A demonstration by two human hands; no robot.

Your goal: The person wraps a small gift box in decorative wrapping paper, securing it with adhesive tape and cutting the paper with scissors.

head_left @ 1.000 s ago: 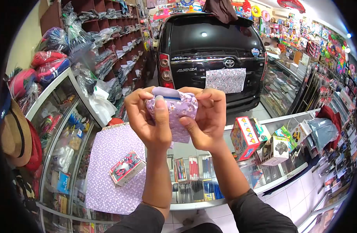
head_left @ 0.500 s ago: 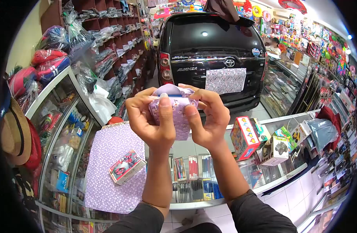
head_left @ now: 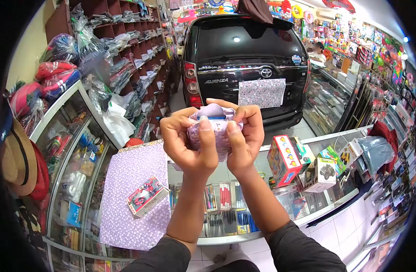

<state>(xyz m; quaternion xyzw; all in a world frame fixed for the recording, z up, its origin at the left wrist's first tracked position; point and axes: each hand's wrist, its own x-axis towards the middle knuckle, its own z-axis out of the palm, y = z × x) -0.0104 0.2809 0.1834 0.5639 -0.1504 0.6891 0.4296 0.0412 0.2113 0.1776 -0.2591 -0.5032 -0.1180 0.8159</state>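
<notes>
Above the counter, a small parcel in purple floral wrapping paper (head_left: 220, 137) is held up between both hands. Its near end is unsealed, and something blue (head_left: 211, 118) shows inside the paper opening. My left hand (head_left: 189, 145) grips the parcel's left side, thumb on the front and fingers curled behind. On the other side, my right hand (head_left: 246, 140) pinches the paper edge with its thumb and fingers. A flat sheet of the same purple wrapping paper (head_left: 122, 195) lies on the counter at left, with a small printed toy box (head_left: 146, 196) on it.
Below my hands stands a glass counter (head_left: 244, 239) with pens inside. Several boxes, including a red-and-white one (head_left: 285, 161), sit on its right part. A glass case (head_left: 58, 136) is at left, packed shelves (head_left: 131, 50) behind it. A black car (head_left: 248, 50) stands ahead.
Both hands and the parcel have shifted slightly to the right. The hands are closer together, and the paper around the opening looks more crumpled and gathered inward.
</notes>
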